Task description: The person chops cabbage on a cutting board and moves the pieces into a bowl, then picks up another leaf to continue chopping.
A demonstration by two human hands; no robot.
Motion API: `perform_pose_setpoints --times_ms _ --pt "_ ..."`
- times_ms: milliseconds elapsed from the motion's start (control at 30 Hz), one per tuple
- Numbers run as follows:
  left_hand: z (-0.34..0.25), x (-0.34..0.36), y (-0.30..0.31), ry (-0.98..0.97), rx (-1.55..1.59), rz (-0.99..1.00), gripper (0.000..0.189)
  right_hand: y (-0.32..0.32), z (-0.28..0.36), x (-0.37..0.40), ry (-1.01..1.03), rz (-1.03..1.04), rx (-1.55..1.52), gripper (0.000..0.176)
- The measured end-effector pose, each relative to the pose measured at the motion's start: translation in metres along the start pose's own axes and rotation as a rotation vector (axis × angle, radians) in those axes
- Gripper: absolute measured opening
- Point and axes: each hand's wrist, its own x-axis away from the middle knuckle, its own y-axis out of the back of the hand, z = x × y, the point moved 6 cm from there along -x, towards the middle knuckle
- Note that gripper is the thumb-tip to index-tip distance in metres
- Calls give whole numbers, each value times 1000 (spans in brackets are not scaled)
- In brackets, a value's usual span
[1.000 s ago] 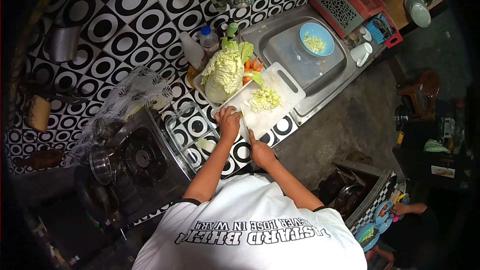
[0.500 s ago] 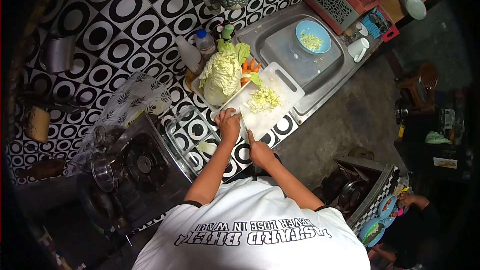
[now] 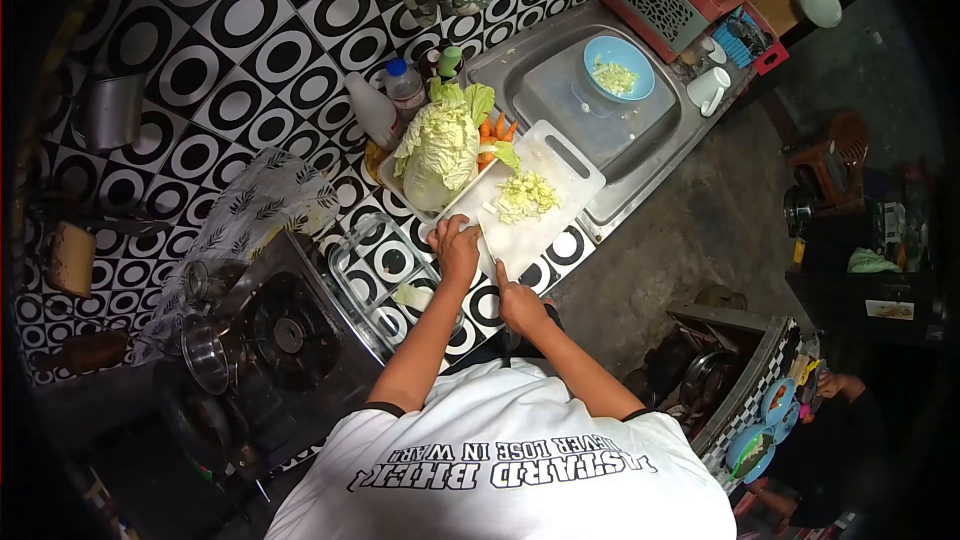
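My right hand point(image 3: 521, 307) is wrapped round the handle of a knife point(image 3: 489, 245), whose thin blade points away from me over the white cutting board point(image 3: 562, 145). Just left of the blade, my left hand point(image 3: 457, 248) rests at the board's near left edge with its fingers bent and pressed down; whatever lies under them is hidden. A heap of chopped pale-green cabbage point(image 3: 527, 196) lies on the board beyond the blade. Behind my left hand, a large napa cabbage point(image 3: 438, 155) stands in a white tray point(image 3: 393, 178), with carrots point(image 3: 497, 132) beside it.
A blue bowl point(image 3: 640, 80) with chopped pieces sits in the steel sink point(image 3: 560, 100). To the left are a glass dish point(image 3: 350, 258) and a gas stove point(image 3: 290, 335). A white mug point(image 3: 708, 90) stands right of the sink. Another person's hand point(image 3: 835, 383) is near bowls at lower right.
The view has shifted slightly, so the board and sink appear a little further left. Both hands stay almost in place, with the knife still in my right hand.
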Motion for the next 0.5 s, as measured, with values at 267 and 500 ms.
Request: perform_pose_setpoints --times_ms 267,500 --pt "2 1 -1 2 -11 2 8 -5 0 -8 13 11 24 79" --pt "2 -1 -3 21 -16 26 8 -6 0 -15 28 -73 46 78"
